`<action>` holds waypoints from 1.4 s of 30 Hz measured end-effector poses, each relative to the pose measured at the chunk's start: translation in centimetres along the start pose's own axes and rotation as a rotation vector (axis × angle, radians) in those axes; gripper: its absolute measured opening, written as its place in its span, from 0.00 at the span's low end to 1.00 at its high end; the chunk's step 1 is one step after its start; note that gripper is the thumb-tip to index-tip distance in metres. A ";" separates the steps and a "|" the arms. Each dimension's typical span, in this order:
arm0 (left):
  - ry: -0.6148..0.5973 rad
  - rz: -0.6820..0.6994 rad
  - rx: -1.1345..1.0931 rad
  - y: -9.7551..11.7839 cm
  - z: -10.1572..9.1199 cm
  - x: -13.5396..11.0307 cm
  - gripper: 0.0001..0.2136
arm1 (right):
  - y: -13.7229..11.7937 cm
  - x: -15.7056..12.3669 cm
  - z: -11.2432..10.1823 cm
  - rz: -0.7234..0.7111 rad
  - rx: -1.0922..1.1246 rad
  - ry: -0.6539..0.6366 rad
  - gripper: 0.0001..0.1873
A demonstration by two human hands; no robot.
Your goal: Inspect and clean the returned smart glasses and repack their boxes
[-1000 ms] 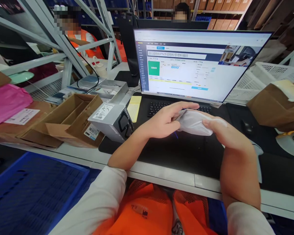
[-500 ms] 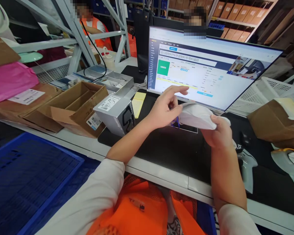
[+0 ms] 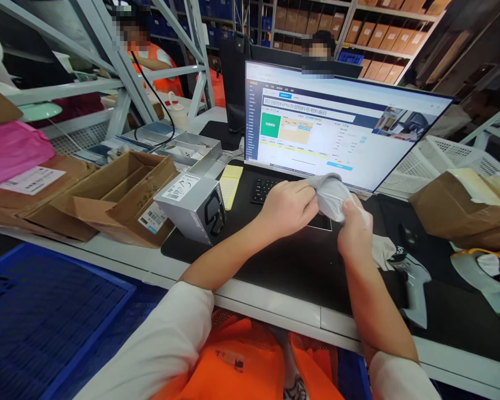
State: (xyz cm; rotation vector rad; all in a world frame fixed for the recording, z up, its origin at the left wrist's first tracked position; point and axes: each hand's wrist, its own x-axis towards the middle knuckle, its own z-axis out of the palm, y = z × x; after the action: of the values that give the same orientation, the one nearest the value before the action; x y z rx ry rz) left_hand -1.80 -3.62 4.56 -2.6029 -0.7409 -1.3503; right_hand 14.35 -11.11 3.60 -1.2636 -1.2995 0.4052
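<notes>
Pouch point(image 3: 331, 199), whitish, limp, creased

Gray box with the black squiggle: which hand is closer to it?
Left. The left hand is to the right of the gray box; the right hand is farther right.

Warehouse, prob. a scan/pack stn. Far side: tall racking point(image 3: 395, 12) w/ rows of near-identical brown cartons point(image 3: 389, 36), more rows behind. Bench point(image 3: 291, 272) has a PC monitor point(image 3: 341, 133) w/ Chinese-txt UI, kbd point(image 3: 260, 191) below, handheld scanner point(image 3: 417, 289) at right. Left: open cardboard box point(image 3: 127, 194) w/ barcode lbl, plus grey retail box point(image 3: 191, 208), also lbl'd. Blue plastic crate point(image 3: 58, 316) near left, below bench ht; white perf. baskets point(image 3: 479, 153) far right. Hi-vis orange vest point(image 3: 245, 361) on wearer, same color on co-worker point(image 3: 164, 78) far left.
</notes>
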 end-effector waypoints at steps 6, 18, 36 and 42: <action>0.064 0.321 -0.016 1.8 -0.7 -0.7 0.13 | 0.9 0.8 -0.7 0.096 0.137 -0.257 0.17; 0.043 0.058 -0.030 1.7 -2.2 -0.5 0.13 | -0.9 -0.8 0.4 0.072 -0.412 -0.479 0.25; -0.417 -0.860 -1.059 0.1 -2.1 -8.8 0.23 | -1.2 -3.3 5.9 -0.292 -0.827 -0.556 0.13; -0.556 -0.889 -1.044 -1.3 -1.6 -9.5 0.11 | -0.6 -3.0 0.7 -0.056 -0.372 -0.789 0.19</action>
State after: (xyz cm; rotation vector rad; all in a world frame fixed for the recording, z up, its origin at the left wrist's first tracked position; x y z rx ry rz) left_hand -8.19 -6.51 -2.14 -3.7884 -1.8576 -1.4094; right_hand 12.61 -13.41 2.49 -1.4254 -2.1477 0.6841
